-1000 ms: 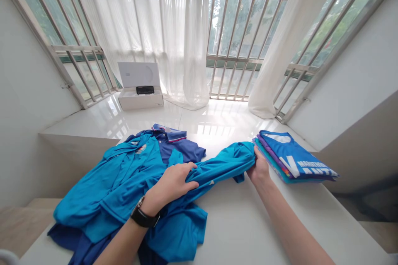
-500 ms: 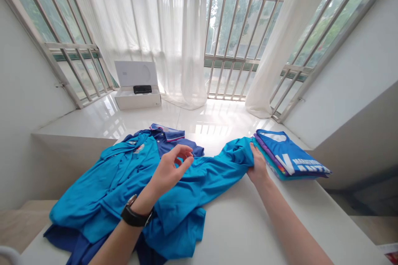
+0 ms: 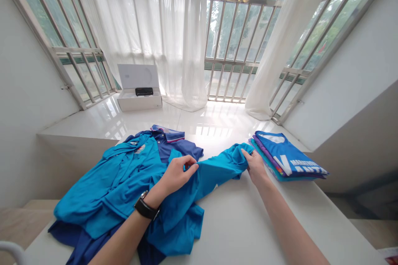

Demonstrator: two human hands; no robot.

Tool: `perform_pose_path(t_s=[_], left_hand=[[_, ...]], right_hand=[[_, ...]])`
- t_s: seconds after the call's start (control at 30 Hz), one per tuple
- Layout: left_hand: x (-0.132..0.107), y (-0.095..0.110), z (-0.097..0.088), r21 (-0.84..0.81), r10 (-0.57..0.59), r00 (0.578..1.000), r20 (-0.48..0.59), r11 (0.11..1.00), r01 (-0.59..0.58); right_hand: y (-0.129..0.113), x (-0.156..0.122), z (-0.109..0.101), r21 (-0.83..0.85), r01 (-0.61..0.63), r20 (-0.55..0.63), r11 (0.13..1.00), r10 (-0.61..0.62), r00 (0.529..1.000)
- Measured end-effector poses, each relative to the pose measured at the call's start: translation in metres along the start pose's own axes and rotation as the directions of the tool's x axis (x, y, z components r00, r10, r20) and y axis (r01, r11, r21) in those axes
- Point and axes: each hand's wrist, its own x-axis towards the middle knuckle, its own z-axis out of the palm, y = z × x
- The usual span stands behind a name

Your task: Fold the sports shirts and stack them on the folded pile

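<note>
A crumpled turquoise shirt [image 3: 121,192] lies spread over the white table [image 3: 236,223], with one long stretch of its cloth [image 3: 220,167] pulled to the right. My left hand [image 3: 177,174], a black watch on its wrist, pinches that cloth near the middle of the heap. My right hand [image 3: 255,165] holds the far end of the stretch, close to a stack of folded blue and purple shirts [image 3: 286,157]. Under the turquoise shirt lies a darker blue polo shirt [image 3: 168,140] with a striped collar, partly hidden.
Behind the table, a glossy white ledge [image 3: 199,120] holds an open white box [image 3: 139,99] with a black object [image 3: 144,91] inside. White sheer curtains [image 3: 192,41] hang before barred windows. White walls stand at both sides.
My left hand has come down from open above the cloth and now pinches it. My right hand has shifted slightly left, and the turquoise cloth between my hands is more bunched.
</note>
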Motion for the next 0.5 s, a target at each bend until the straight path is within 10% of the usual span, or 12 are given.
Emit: perform_pose_path(t_s=[0.1, 0.2, 0.37, 0.5], left_hand=[[0.000, 0.005, -0.008, -0.185, -0.012, 1.000, 0.004, 0.983, 0.012], [-0.006, 0.012, -0.011, -0.249, 0.008, 0.967, 0.256, 0.967, 0.058], [-0.018, 0.025, -0.001, -0.285, 0.176, 0.748, 0.641, 0.958, 0.019], [-0.024, 0.027, 0.015, -0.137, 0.053, 0.807, 0.588, 0.990, 0.035]], right_hand=[[0.003, 0.007, -0.013, -0.486, 0.209, 0.023, 0.848, -0.227, 0.974], [0.007, 0.013, -0.026, -0.775, 0.289, 0.110, 0.562, -0.331, 0.937], [0.013, 0.016, -0.036, -0.930, 0.186, 0.104, 0.319, -0.258, 0.961], [0.013, 0.010, -0.026, -0.907, 0.250, 0.170, 0.339, -0.247, 0.954]])
